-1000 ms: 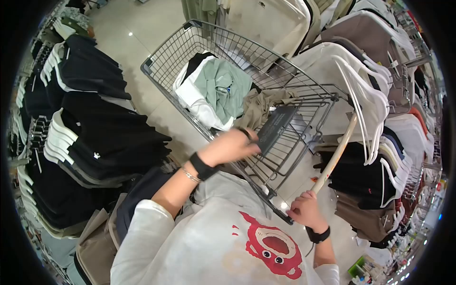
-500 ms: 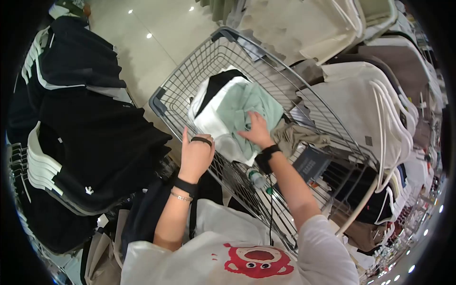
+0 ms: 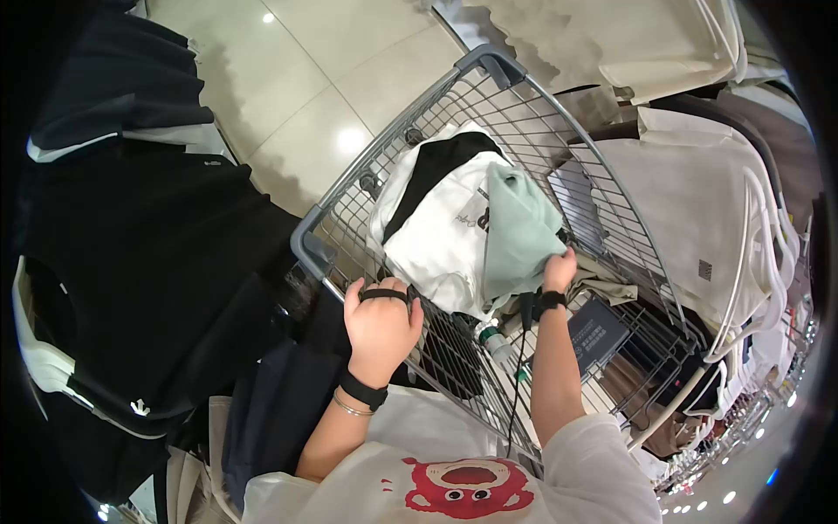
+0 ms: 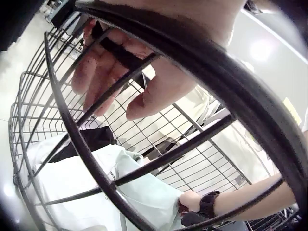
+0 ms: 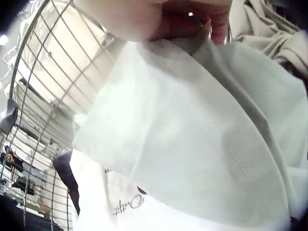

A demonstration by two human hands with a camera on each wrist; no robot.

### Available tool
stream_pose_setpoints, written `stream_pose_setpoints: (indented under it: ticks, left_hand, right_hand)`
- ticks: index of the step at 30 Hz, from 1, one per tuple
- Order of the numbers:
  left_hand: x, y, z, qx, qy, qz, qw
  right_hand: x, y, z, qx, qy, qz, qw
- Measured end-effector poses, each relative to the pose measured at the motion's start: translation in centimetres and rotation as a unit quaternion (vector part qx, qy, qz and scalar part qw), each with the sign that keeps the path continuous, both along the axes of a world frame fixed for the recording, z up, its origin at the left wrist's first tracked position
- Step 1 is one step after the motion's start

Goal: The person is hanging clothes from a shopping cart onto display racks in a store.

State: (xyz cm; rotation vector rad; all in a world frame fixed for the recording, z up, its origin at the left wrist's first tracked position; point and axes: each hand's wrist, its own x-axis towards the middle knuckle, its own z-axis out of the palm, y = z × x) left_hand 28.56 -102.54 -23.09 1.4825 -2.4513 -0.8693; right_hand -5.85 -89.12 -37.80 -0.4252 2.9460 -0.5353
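A pale green garment (image 3: 521, 231) lies in the shopping cart (image 3: 559, 103), partly over a white garment (image 3: 441, 249) with dark lettering. My right hand (image 3: 560, 269) pinches the green cloth at its right edge; in the right wrist view the fabric (image 5: 183, 130) hangs in folds from the fingers. My left hand (image 3: 381, 325) is at the cart's near-left side, a black band across it. In the left wrist view its loosely extended fingers (image 4: 103, 84) reach past the dark rim and hold nothing. A black piece of clothing (image 3: 436, 175) crosses the white one.
A khaki garment (image 3: 602, 281) and a dark printed panel (image 3: 597, 332) sit toward the handle end, and a bottle (image 3: 496, 342) near the cart's close side. Racks of black tops (image 3: 157, 262) stand left, cream tops (image 3: 672, 210) right. Tiled floor (image 3: 297, 113) shows beyond the cart.
The right hand went from the cart handle onto the green garment and has drawn it rightward, uncovering the white one's lettering. The left hand moved from the handle area to the cart's near-left side.
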Motion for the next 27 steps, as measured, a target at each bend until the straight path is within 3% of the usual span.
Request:
stream_pose_setpoints:
  ticks: [1,2,4,6,8,9,10,11,13,14,15,17,22,27]
  left_hand:
    - [-0.1,-0.1,0.0,0.002,0.001,0.001,1.000]
    - [-0.1,-0.2,0.0,-0.002,0.005,0.003,1.000]
    - [-0.1,0.1,0.0,0.000,-0.001,-0.004,1.000]
    - [-0.1,0.4,0.0,0.001,-0.005,-0.008,1.000]
    - [-0.1,0.6,0.0,-0.001,-0.007,-0.009,1.000]
    - [-0.1,0.9,-0.1,0.002,-0.005,-0.012,1.000]
    - [-0.1,0.9,-0.2,0.004,-0.003,-0.014,1.000]
    - [-0.1,0.9,-0.1,0.002,-0.003,-0.013,1.000]
    - [-0.1,1.0,0.0,0.002,-0.015,-0.024,1.000]
    - [-0.1,1.3,-0.3,-0.003,0.003,-0.015,1.000]
    - [-0.1,1.3,-0.4,0.000,0.003,-0.013,1.000]
    - [-0.2,1.4,-0.5,-0.004,0.016,-0.002,1.000]
    - [-0.2,1.2,-0.2,0.010,0.013,0.004,1.000]
    - [-0.1,1.5,-0.7,0.010,0.036,0.009,0.999]
  right_hand:
    - [0.3,-0.6,1.7,0.050,0.014,0.004,0.999]
    - [1.6,-1.3,2.8,0.043,0.119,0.067,0.990]
    - [5.8,-5.8,5.5,-0.030,0.192,0.283,0.939]
    - [10.2,-10.1,5.4,-0.044,0.027,0.495,0.868]
    - [13.3,-12.5,2.2,0.065,0.024,0.647,0.760]
    - [14.3,-13.0,0.0,0.106,0.053,0.673,0.730]
    - [15.0,-13.7,-1.1,0.031,0.133,0.686,0.714]
    - [14.5,-14.4,-1.7,0.030,0.134,0.687,0.714]
    - [13.8,-16.0,-1.7,0.223,0.075,0.777,0.584]
    - [12.6,-16.1,-1.6,0.112,0.102,0.789,0.596]
    - [11.6,-16.1,-0.4,0.110,0.054,0.799,0.589]
    - [8.8,-14.7,1.6,0.158,-0.003,0.804,0.573]
    - [1.4,-8.2,9.9,0.260,-0.030,0.763,0.591]
    - [1.3,-9.1,12.5,0.345,-0.042,0.751,0.562]
